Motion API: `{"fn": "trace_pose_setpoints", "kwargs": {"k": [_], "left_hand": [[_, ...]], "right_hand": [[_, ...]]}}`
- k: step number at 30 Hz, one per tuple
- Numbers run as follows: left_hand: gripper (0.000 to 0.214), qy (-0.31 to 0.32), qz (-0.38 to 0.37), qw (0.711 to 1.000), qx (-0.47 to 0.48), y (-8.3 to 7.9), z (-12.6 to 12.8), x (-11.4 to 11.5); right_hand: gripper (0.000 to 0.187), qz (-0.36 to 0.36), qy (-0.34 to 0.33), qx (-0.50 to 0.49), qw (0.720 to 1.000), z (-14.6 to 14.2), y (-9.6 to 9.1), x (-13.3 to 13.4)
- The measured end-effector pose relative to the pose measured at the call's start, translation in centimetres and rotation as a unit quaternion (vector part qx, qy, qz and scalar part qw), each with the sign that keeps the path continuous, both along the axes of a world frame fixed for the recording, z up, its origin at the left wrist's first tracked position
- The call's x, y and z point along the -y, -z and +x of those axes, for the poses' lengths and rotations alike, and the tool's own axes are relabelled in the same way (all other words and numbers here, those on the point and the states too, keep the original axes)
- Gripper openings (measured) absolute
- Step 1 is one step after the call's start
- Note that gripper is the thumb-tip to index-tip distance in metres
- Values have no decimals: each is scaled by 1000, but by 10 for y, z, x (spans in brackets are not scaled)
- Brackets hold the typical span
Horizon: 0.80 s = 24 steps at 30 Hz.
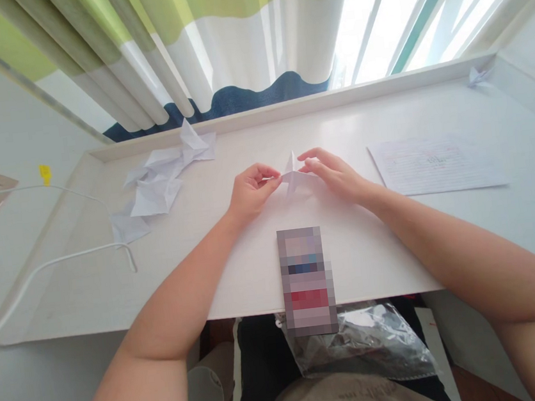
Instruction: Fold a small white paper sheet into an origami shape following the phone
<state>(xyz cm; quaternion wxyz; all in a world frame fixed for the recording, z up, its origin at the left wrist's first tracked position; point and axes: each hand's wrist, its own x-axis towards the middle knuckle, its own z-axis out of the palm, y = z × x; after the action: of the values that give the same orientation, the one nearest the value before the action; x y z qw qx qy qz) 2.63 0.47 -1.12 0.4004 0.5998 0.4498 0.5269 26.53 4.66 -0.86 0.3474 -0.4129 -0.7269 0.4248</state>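
Observation:
A small folded white paper figure [292,176] with pointed arms, an origami piece, is held just above the white desk, midway between my hands. On its left point, my left hand [253,193] is closed in a pinch of thumb and fingertips. At the opposite side, my right hand [336,172] has its thumb and fingers curled about the right arm of the figure, partly hiding it. The index finger of that hand reaches toward the upright point without clearly touching it.
Several folded white papers [156,181] lie in a heap at the left. Right of my hands is a stack of written sheets [437,165]. Another folded paper [479,78] sits in the far right corner. A pixelated phone-like rectangle [307,279] overlaps the front edge; a white cable [80,253] crosses at left.

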Motion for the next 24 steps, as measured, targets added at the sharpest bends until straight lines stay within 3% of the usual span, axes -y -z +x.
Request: {"fn": "trace_pose_setpoints", "kwargs": {"k": [7, 9, 13, 15, 19, 24], "left_hand": [[42, -11, -5, 1000, 4, 1, 0, -1], [44, -22, -2, 1000, 5, 2, -2, -3], [42, -49, 6, 999, 18, 5, -8, -8], [41, -56, 3, 998, 28, 6, -9, -10], [41, -42, 5, 998, 47, 7, -8, -10], [42, 21, -5, 996, 82, 1, -2, -3]], "right_hand": [[66, -43, -106, -32, 993, 3, 1, 5], [77, -14, -127, -20, 992, 4, 4, 7], [116, 102, -170, 48, 979, 2, 7, 13], [124, 124, -187, 69, 972, -1, 8, 16], [116, 84, -150, 49, 984, -4, 7, 15], [85, -70, -62, -44, 995, -2, -2, 9]]}}
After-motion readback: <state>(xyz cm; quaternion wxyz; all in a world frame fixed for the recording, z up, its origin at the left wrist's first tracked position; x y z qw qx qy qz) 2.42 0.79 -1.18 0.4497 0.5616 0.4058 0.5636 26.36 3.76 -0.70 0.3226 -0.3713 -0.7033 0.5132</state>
